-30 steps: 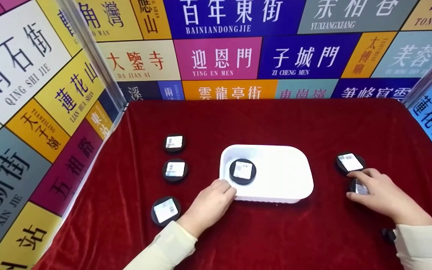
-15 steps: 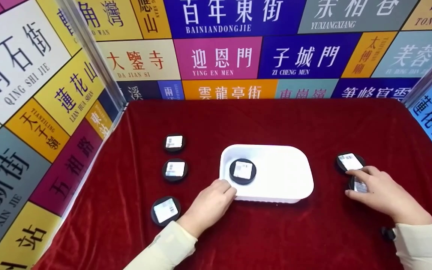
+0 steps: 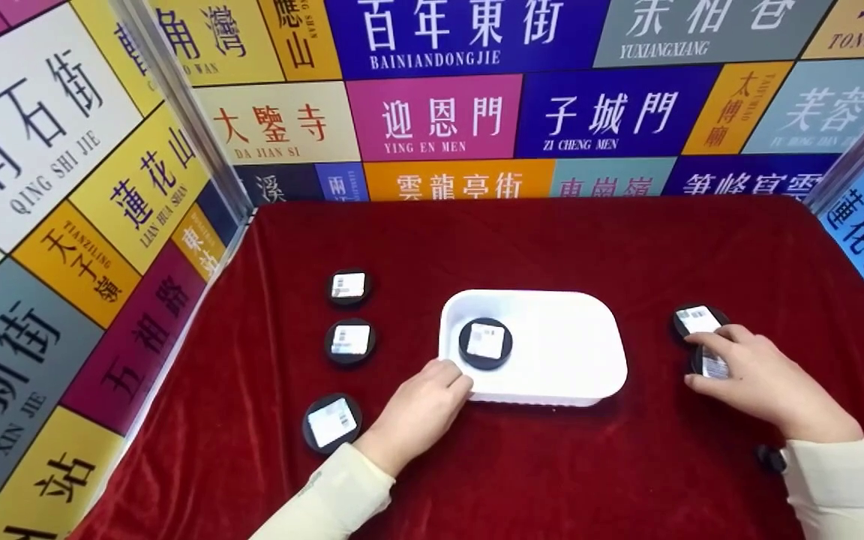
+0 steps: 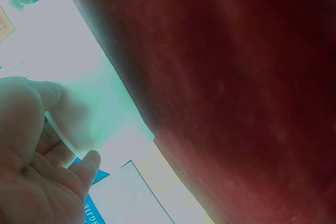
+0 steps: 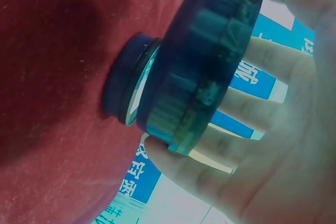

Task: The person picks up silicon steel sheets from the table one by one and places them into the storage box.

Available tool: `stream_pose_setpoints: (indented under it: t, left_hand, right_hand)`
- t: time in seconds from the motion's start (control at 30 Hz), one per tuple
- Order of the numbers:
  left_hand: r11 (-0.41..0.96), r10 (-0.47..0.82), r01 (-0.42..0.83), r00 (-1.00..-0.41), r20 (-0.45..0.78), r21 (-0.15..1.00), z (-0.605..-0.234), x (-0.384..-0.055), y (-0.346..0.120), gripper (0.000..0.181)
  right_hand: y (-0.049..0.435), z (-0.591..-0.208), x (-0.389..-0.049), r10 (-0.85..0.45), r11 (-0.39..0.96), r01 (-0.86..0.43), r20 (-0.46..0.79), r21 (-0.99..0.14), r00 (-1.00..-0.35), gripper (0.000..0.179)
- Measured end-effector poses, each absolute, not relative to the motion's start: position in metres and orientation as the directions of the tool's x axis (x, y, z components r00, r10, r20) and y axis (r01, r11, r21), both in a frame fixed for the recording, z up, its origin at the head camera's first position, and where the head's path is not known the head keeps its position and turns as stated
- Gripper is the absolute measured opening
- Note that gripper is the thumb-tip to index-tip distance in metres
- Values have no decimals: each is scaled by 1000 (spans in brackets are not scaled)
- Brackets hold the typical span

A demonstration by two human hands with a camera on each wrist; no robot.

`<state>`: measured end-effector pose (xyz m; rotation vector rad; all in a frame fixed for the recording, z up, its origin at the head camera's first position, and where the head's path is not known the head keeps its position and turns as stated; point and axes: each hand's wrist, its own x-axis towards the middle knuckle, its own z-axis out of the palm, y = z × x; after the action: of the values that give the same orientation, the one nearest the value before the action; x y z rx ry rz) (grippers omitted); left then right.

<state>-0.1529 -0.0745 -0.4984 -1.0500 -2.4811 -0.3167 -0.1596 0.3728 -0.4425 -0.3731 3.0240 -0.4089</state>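
Observation:
My left hand (image 3: 424,405) pinches the front left rim of a white plastic tub (image 3: 563,345); the left wrist view shows thumb and fingers on either side of its wall. Inside the tub, at the left, lies a flat round black case (image 3: 486,343) with a white label. My right hand (image 3: 766,390) grips another round black case (image 5: 197,66) by its edge, thumb on one side and fingers on the other. This case is raised off the cloth and partly hidden by the hand in the head view. Just beyond it, a further labelled black case (image 3: 697,319) lies on the cloth.
Left of the tub, labelled black cases stand in a rough column: a far one (image 3: 349,286), a middle one (image 3: 350,342) and a near one (image 3: 331,424) beside my left wrist. Red velvet cloth (image 3: 589,472) covers the table. Printed panels (image 3: 436,116) wall the back and sides.
My right hand has shifted slightly left and away from me, bringing the gripped black case along. The left hand and the tub have stayed in place.

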Motion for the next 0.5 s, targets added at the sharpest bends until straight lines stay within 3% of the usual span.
stream_pose_setpoints:
  t: [0.5]
  left_hand:
    - [689,624,724,-621,475,40,-500,-153,-74,17]
  right_hand:
    - [354,-431,-169,-274,928,-258,-23,-269,-962,60]
